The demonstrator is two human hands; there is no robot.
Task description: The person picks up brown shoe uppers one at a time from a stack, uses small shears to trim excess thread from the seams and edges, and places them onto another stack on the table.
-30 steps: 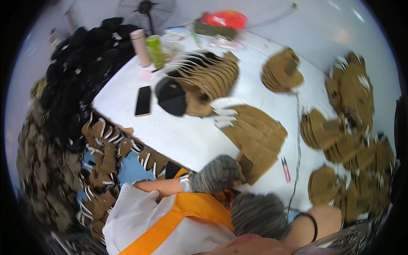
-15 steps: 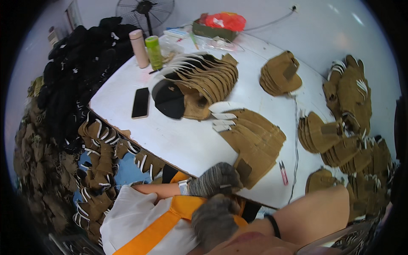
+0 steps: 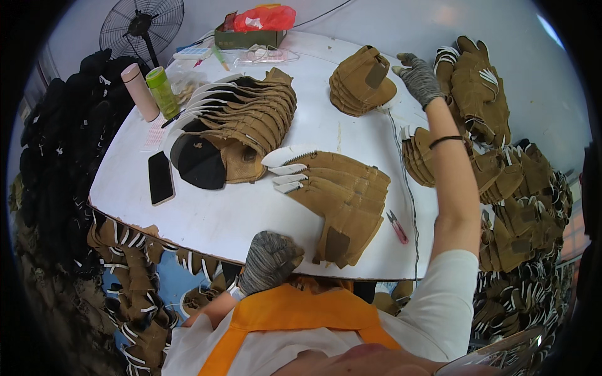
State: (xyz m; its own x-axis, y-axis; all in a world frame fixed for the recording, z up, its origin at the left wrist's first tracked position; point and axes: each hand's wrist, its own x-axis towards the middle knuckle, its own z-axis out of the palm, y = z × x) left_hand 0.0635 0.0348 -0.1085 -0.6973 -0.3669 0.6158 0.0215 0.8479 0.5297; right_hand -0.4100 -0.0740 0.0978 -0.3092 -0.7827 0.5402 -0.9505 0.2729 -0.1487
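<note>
My left hand (image 3: 271, 258), in a grey knitted glove, is curled at the near table edge; whatever its fingers hold, if anything, is hidden. Just right of it lies a fanned stack of flat brown cap pieces (image 3: 342, 200) with white strips at their left ends. My right hand (image 3: 419, 80), gloved with bare fingertips, is stretched far forward with its fingers apart. Beside it sits a stack of brown caps (image 3: 360, 84), and I see nothing in its grasp. A long nested row of brown caps (image 3: 260, 119) with white and black inner parts stands left of centre.
On the white table (image 3: 213, 216) are a black phone (image 3: 161, 178), pink-handled thread snips (image 3: 397, 228), a pink bottle (image 3: 140, 92), a green bottle (image 3: 162, 93) and a cord (image 3: 406, 182). More brown caps (image 3: 480, 100) pile up at the right. A fan (image 3: 141, 25) stands behind.
My right hand has gone from beside my left hand near my body to the far right, by the cap stack. My left hand has moved slightly left. The view has shifted.
</note>
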